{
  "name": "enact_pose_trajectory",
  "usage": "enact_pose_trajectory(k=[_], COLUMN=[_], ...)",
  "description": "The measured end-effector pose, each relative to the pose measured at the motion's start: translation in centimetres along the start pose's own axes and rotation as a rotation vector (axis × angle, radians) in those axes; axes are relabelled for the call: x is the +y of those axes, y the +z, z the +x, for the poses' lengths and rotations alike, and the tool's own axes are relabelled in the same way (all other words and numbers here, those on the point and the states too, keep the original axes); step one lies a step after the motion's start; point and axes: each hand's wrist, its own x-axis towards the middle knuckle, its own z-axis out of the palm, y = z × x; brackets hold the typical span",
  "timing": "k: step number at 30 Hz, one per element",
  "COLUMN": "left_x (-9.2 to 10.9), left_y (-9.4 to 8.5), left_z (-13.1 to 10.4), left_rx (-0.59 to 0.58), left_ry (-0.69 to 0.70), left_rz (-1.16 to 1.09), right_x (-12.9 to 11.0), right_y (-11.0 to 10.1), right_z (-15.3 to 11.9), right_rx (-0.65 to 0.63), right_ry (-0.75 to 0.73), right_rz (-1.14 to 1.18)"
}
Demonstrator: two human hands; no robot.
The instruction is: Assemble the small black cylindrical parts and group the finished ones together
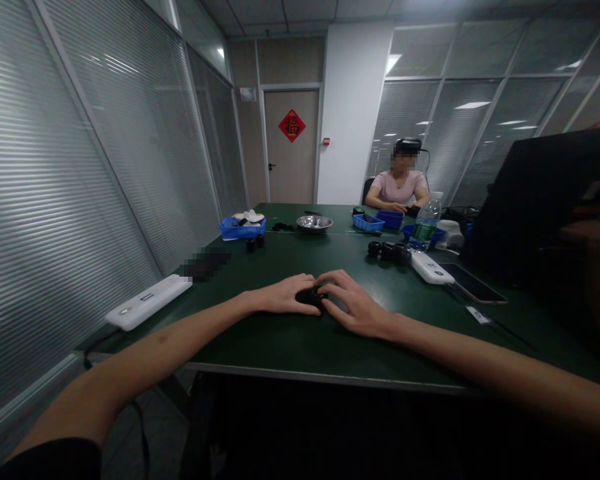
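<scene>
Near the front of the dark green table [260, 340], both my hands meet at a small black rounded part [309, 296]. My left hand [283, 295] is closed round it from the left, thumb on the near side and fingers on the far side. From the right, the bent fingertips of my right hand [354, 304] press on the same part. Its exact kind cannot be made out, as the fingers cover much of it. Similar-looking black parts [389, 252] stand in a group to the right, and a smaller pair [255, 243] to the left.
A metal bowl [315, 225] sits farther back, between a filled blue basket [242, 228] and another blue basket [369, 222]. To the right are a water bottle [425, 227], white power bank [431, 268] and phone [473, 283]. Another person [399, 187] sits across the table.
</scene>
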Motion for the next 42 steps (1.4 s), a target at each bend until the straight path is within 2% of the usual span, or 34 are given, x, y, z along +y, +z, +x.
enact_pose_trajectory(k=[10, 19, 30, 35, 42], left_x=[-0.74, -0.21, -0.14, -0.2, -0.25], left_y=[0.35, 0.14, 0.1, 0.18, 0.19], left_z=[0.07, 0.03, 0.04, 0.05, 0.12], left_rx=[0.02, 0.016, 0.0, 0.0, 0.006], left_ry=[0.001, 0.028, -0.014, -0.031, 0.004], left_rz=[0.02, 0.009, 0.044, 0.061, 0.013], right_x=[-0.12, 0.4, 0.14, 0.22, 0.32], right_y=[0.0, 0.28, -0.17, -0.35, 0.01], right_z=[0.13, 0.06, 0.01, -0.01, 0.09], right_rx=[-0.012, 0.03, -0.012, -0.037, -0.009], right_ry=[-0.027, -0.03, -0.082, -0.07, -0.017], right_rz=[0.011, -0.049, 0.007, 0.025, -0.027])
